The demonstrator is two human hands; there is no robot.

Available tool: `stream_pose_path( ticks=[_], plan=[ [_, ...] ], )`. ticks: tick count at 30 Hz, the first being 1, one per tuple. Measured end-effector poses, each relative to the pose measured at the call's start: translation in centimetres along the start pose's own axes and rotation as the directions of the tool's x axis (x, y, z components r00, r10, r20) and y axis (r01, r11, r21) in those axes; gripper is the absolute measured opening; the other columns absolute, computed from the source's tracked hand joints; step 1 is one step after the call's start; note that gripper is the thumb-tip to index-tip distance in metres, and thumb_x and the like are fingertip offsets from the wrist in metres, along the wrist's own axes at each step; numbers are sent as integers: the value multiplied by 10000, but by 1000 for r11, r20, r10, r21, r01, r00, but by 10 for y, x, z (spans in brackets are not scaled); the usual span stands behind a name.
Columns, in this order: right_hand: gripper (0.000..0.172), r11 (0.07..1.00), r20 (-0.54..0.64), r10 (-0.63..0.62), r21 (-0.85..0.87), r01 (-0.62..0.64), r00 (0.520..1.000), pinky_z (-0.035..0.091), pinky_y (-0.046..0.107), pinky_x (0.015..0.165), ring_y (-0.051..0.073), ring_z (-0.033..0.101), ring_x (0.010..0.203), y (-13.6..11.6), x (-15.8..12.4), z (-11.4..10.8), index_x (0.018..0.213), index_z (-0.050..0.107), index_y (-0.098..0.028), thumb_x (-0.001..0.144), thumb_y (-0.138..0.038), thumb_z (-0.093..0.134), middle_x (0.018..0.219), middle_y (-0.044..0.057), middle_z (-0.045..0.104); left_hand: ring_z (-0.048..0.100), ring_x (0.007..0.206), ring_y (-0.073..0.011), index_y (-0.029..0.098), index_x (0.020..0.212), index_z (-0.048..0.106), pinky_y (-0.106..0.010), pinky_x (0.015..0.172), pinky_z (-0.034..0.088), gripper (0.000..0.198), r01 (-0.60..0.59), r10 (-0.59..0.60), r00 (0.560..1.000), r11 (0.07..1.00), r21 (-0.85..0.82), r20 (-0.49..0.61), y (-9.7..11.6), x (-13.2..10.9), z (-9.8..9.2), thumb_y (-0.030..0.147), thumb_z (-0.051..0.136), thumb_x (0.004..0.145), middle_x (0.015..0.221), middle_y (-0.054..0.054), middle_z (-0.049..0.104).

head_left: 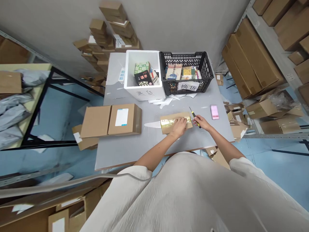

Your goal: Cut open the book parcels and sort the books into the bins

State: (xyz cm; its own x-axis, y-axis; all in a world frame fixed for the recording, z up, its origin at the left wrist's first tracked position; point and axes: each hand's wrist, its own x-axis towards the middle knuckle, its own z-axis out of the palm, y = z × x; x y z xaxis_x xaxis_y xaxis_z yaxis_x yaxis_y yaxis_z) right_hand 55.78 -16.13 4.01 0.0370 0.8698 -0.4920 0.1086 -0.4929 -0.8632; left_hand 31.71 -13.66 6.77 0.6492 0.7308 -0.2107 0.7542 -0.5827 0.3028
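A small flat cardboard box (166,129) with shiny yellowish tape along its top lies on the grey table in front of me. My left hand (180,126) rests on the taped top, palm down, fingers spread out over it. Just off the box's right end, my right hand (202,123) is closed around a yellow and black utility knife (195,116). The knife's thin tip points up and to the left, away from me, apart from the box.
Two larger cardboard boxes (124,126) stand at left on the table (120,154). At the back are a white foam bin (145,93) and a black crate (187,84), both with books. A phone (214,112) lies at right. Shelves (287,77) with cartons flank the table.
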Motion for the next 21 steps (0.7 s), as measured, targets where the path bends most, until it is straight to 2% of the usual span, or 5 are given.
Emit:
stream_pose_path(
  ticks=[6,9,13,17,21],
  plan=[
    [566,972,38,-22,-233,30,999,547,274,648,184,713,776,-8,-4,-46,959,701,-222,995,-787,686,971,74,792,591,1428,-400,178,1463,598,-510,1239,398,597,40,-39,999,999,-31,11,3,14,1,213,815,908,1515,-207,643],
    [529,957,64,2,-290,16,998,493,249,570,163,679,694,-12,-6,-65,1018,705,-230,972,-755,745,961,69,799,593,1435,-403,163,1460,587,-521,1268,371,620,48,-48,999,998,-36,11,4,19,5,174,817,884,1508,-220,642],
    [460,927,151,-54,-360,106,987,538,267,639,180,699,729,-16,-6,-82,1129,736,-232,949,-648,812,940,57,807,593,1447,-397,170,1427,587,-540,1310,326,637,63,-64,998,997,-45,-12,3,21,12,124,833,842,1481,-219,641],
    [358,783,226,-161,-563,264,961,566,303,765,226,731,853,-22,2,-91,1137,827,-229,1008,-548,730,971,43,832,606,1436,-396,184,1396,590,-562,1336,304,625,49,-50,998,998,-34,-32,1,19,17,103,832,826,1448,-205,649],
    [327,582,278,-182,-743,331,943,565,322,839,259,754,971,-30,15,-89,1264,858,-246,1056,-405,662,1182,66,866,607,1428,-403,178,1389,588,-561,1332,327,615,37,-38,998,999,-24,-42,0,14,22,111,839,832,1451,-209,638]
  ],
)
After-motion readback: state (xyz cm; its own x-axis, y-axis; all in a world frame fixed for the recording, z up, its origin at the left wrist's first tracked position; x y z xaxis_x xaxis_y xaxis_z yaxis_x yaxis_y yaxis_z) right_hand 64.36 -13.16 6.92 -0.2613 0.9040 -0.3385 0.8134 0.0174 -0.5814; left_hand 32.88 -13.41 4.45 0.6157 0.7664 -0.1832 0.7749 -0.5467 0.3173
